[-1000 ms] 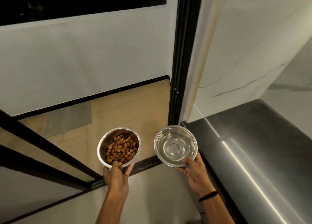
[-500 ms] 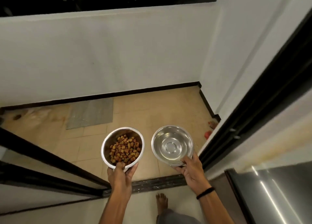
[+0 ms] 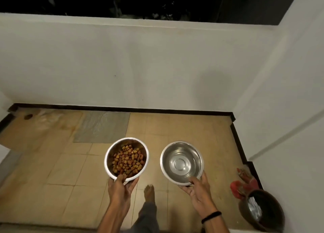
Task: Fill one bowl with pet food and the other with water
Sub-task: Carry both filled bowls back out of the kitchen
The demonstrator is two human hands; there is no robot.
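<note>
Two steel bowls are held out in front of me above a tiled floor. The food bowl on the left holds brown pet food; my left hand grips its near rim, thumb inside. The second steel bowl on the right looks shiny inside; whether it holds water is hard to tell. My right hand grips its near rim, a black band on that wrist.
Beige tiled floor enclosed by white walls with a black skirting. A grey mat lies by the far wall. A dark round bin and a red object sit at the right. My bare foot is between my arms.
I have stepped through the black door frame onto the tiled area. The frame and the steel counter have left view; the bin and red object came into view. Both bowls stay held.
</note>
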